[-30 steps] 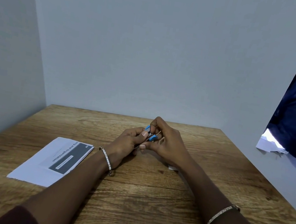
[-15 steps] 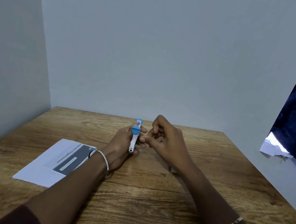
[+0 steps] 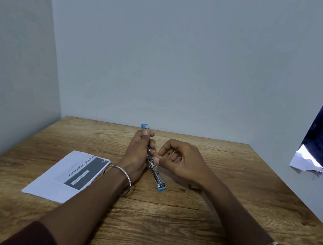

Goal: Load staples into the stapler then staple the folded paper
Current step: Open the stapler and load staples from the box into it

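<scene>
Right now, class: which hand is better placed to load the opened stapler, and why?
Right hand: its fingers are at the metal track of the stapler, which the left hand grips.

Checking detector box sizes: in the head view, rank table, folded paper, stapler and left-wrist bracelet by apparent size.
1. table
2. folded paper
3. stapler, opened out, partly hidden by the left hand
4. left-wrist bracelet, only part shows
</scene>
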Action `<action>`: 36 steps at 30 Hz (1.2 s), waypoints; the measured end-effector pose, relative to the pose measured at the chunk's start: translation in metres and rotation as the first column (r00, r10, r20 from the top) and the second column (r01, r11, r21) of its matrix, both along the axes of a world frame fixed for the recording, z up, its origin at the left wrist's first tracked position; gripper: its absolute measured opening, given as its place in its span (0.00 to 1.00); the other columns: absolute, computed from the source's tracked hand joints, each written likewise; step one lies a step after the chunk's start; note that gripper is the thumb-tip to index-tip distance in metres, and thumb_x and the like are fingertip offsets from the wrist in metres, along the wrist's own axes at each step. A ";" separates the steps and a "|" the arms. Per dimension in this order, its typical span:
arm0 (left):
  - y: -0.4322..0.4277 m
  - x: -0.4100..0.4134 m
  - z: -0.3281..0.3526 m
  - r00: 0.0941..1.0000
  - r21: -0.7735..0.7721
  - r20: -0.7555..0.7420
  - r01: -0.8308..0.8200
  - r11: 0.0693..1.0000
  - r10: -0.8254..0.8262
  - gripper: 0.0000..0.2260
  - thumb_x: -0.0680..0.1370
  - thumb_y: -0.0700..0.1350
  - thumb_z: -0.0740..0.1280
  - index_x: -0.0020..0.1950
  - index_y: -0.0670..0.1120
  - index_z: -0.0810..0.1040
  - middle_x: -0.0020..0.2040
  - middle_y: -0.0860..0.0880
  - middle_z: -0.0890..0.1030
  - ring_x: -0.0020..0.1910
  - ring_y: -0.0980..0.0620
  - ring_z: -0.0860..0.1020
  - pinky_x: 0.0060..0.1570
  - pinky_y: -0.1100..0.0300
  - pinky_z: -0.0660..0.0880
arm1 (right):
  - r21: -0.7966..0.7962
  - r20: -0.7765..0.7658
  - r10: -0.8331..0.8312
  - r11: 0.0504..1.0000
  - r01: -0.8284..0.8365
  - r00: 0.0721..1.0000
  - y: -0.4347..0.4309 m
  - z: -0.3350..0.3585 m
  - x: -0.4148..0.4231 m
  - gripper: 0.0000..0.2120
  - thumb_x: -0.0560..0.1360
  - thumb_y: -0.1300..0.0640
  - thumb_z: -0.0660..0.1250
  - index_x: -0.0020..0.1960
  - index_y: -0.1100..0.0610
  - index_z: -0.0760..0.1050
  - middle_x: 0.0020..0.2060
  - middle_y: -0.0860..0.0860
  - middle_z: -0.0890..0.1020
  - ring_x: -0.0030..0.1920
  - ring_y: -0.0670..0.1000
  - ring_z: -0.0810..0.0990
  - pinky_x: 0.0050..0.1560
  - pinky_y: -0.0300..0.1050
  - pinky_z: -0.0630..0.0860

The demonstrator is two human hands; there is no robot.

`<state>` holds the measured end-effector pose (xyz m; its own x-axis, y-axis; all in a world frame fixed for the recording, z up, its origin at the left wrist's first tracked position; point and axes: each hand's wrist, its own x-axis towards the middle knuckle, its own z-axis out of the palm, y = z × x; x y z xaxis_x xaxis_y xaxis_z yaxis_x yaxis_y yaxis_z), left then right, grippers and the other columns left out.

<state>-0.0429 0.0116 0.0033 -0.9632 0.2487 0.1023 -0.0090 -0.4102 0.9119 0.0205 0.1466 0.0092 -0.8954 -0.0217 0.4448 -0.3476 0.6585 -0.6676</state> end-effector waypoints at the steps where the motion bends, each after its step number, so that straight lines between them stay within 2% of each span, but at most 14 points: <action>1: -0.001 -0.001 0.001 0.999 0.031 0.020 -0.030 0.999 0.029 0.13 0.86 0.49 0.54 0.47 0.46 0.71 0.33 0.48 0.69 0.27 0.55 0.66 0.28 0.62 0.67 | 0.020 0.023 -0.021 1.000 0.021 1.000 0.001 0.001 0.000 0.15 0.65 0.38 0.77 0.44 0.47 0.80 0.33 0.38 0.82 0.32 0.37 0.77 0.35 0.32 0.73; 3: -0.002 -0.004 0.005 0.995 0.097 0.068 -0.082 0.992 0.076 0.12 0.86 0.49 0.54 0.47 0.47 0.71 0.32 0.49 0.69 0.28 0.54 0.67 0.30 0.61 0.64 | 0.049 0.097 -0.033 0.998 0.028 0.995 0.002 0.001 0.001 0.21 0.61 0.32 0.76 0.45 0.45 0.79 0.32 0.37 0.83 0.31 0.37 0.78 0.34 0.35 0.73; 6: -0.006 -0.007 0.009 0.985 0.213 0.142 -0.124 0.969 0.095 0.12 0.86 0.51 0.55 0.47 0.48 0.72 0.31 0.51 0.70 0.28 0.55 0.68 0.30 0.60 0.65 | 0.097 0.185 -0.013 0.995 -0.005 0.983 -0.002 -0.003 0.002 0.25 0.59 0.33 0.78 0.49 0.46 0.79 0.32 0.41 0.85 0.31 0.38 0.80 0.32 0.33 0.73; 8: -0.009 -0.008 0.011 0.982 0.281 0.172 -0.124 0.952 0.077 0.11 0.85 0.51 0.55 0.48 0.48 0.72 0.32 0.50 0.70 0.29 0.54 0.68 0.31 0.59 0.66 | 0.135 0.185 -0.026 0.991 0.001 0.982 -0.006 -0.004 0.002 0.22 0.60 0.38 0.80 0.48 0.47 0.81 0.31 0.44 0.84 0.30 0.38 0.79 0.32 0.34 0.73; 11: -0.013 -0.010 0.014 0.983 0.314 0.177 -0.096 0.944 0.041 0.12 0.86 0.51 0.55 0.48 0.47 0.71 0.34 0.48 0.70 0.30 0.52 0.69 0.35 0.56 0.68 | 0.142 0.159 -0.047 0.990 0.024 0.986 -0.007 0.000 0.000 0.12 0.66 0.49 0.80 0.47 0.49 0.81 0.31 0.46 0.83 0.30 0.41 0.78 0.33 0.40 0.73; 14: -0.019 -0.012 0.017 0.985 0.346 0.171 -0.027 0.938 -0.035 0.18 0.84 0.56 0.55 0.46 0.45 0.74 0.35 0.45 0.74 0.32 0.49 0.76 0.35 0.57 0.76 | 0.127 0.128 -0.076 0.990 0.059 0.989 0.000 0.007 0.001 0.10 0.70 0.55 0.79 0.49 0.51 0.82 0.33 0.47 0.83 0.32 0.45 0.80 0.35 0.40 0.73; 16: -0.025 -0.014 0.016 0.981 0.349 0.159 0.050 0.936 -0.112 0.26 0.81 0.64 0.55 0.46 0.42 0.77 0.38 0.42 0.81 0.39 0.45 0.82 0.44 0.52 0.79 | 0.004 0.097 -0.117 0.993 0.117 0.988 0.010 0.012 0.002 0.09 0.70 0.58 0.79 0.48 0.54 0.82 0.36 0.51 0.86 0.34 0.49 0.85 0.37 0.40 0.77; 19: -0.029 -0.015 0.013 0.945 0.388 0.149 0.217 0.896 -0.293 0.38 0.76 0.72 0.54 0.51 0.37 0.81 0.51 0.36 0.85 0.54 0.39 0.84 0.57 0.45 0.78 | -0.298 0.080 -0.107 0.946 0.126 0.991 0.027 0.017 0.005 0.07 0.72 0.63 0.77 0.49 0.59 0.82 0.35 0.53 0.85 0.31 0.49 0.84 0.31 0.39 0.79; 22: -0.032 -0.012 0.014 0.868 0.429 0.144 0.377 0.821 -0.474 0.45 0.74 0.74 0.56 0.62 0.32 0.79 0.64 0.32 0.79 0.65 0.36 0.78 0.67 0.42 0.72 | -0.501 0.054 -0.062 0.862 0.081 0.997 0.042 0.022 0.007 0.05 0.73 0.66 0.75 0.48 0.61 0.83 0.33 0.54 0.85 0.32 0.50 0.84 0.36 0.39 0.82; 25: -0.037 -0.009 0.019 0.778 0.354 0.117 0.548 0.758 -0.618 0.47 0.74 0.74 0.56 0.68 0.31 0.74 0.70 0.31 0.74 0.70 0.35 0.73 0.72 0.44 0.68 | -0.620 0.059 -0.032 0.782 0.062 0.998 0.054 0.024 0.010 0.06 0.75 0.69 0.71 0.50 0.62 0.82 0.37 0.57 0.83 0.34 0.50 0.84 0.42 0.40 0.83; 27: -0.038 -0.006 0.022 0.722 0.291 0.138 0.625 0.725 -0.678 0.46 0.75 0.72 0.57 0.69 0.30 0.72 0.70 0.31 0.73 0.70 0.36 0.74 0.69 0.47 0.71 | -0.662 0.071 -0.020 0.747 0.062 0.997 0.057 0.025 0.011 0.08 0.77 0.69 0.69 0.53 0.61 0.80 0.38 0.57 0.82 0.34 0.50 0.82 0.42 0.40 0.83; 29: -0.037 -0.002 0.023 0.701 0.225 0.177 0.655 0.721 -0.691 0.43 0.77 0.69 0.58 0.69 0.30 0.72 0.69 0.31 0.75 0.64 0.38 0.79 0.64 0.48 0.75 | -0.696 0.074 0.006 0.717 0.047 0.997 0.057 0.025 0.011 0.11 0.77 0.70 0.68 0.57 0.60 0.78 0.38 0.57 0.81 0.33 0.49 0.81 0.41 0.41 0.81; 34: -0.024 0.011 0.021 0.737 0.041 0.226 0.647 0.762 -0.638 0.32 0.77 0.59 0.63 0.64 0.31 0.77 0.62 0.32 0.80 0.54 0.39 0.84 0.56 0.50 0.81 | -0.781 0.060 0.106 0.624 -0.019 0.993 0.043 0.023 0.008 0.21 0.72 0.63 0.75 0.61 0.55 0.73 0.42 0.58 0.85 0.38 0.51 0.82 0.44 0.45 0.80; 36: -0.018 0.014 0.019 0.762 -0.018 0.203 0.630 0.776 -0.615 0.26 0.77 0.55 0.64 0.61 0.33 0.80 0.53 0.35 0.85 0.45 0.43 0.86 0.45 0.54 0.84 | -0.798 0.062 0.166 0.601 -0.051 0.984 0.036 0.022 0.007 0.25 0.68 0.60 0.76 0.62 0.54 0.72 0.42 0.58 0.86 0.37 0.51 0.84 0.42 0.44 0.81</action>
